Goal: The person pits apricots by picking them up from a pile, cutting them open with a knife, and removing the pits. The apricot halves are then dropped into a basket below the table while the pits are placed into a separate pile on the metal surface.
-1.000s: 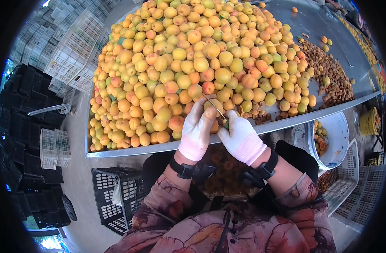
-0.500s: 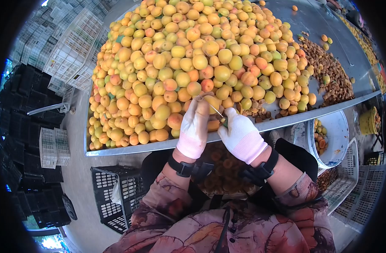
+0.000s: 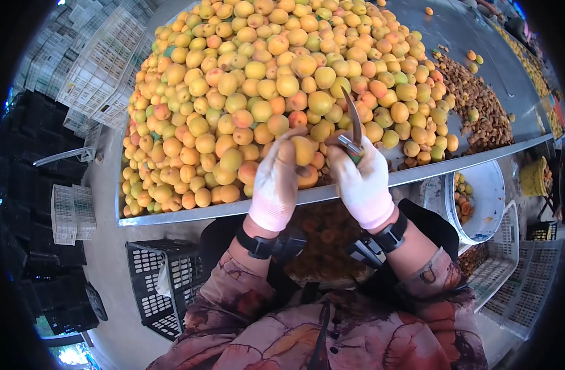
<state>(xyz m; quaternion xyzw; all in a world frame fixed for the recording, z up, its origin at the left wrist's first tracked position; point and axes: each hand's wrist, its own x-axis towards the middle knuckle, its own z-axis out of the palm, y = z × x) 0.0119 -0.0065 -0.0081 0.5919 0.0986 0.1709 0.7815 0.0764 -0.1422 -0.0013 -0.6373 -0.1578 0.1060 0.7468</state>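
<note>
My left hand [image 3: 278, 179], in a white glove with a pink cuff, is closed with its fingers and thumb at the side of a whole yellow-orange apricot [image 3: 303, 150]. My right hand [image 3: 360, 182], gloved the same way, grips a knife [image 3: 356, 118]. Its curved blade points up and away from me, and its handle is mostly hidden in the fist. Just below the held apricot, a cut orange apricot piece [image 3: 307, 177] shows by the left fingers. Beyond both hands rises a big heap of apricots [image 3: 233, 105].
A metal table [image 3: 443, 165] with a raised rim bears the heap and a pile of brown pits [image 3: 480, 102]. A white bucket [image 3: 495, 203] with fruit stands at the right. Black crates [image 3: 165, 290] and white crates [image 3: 103, 68] are at the left. Apricot halves lie below, between my knees.
My hands have moved apart. The knife, earlier slanting between them toward the left fingers, now points upward in my right hand. A whole apricot now shows clearly at my left fingers.
</note>
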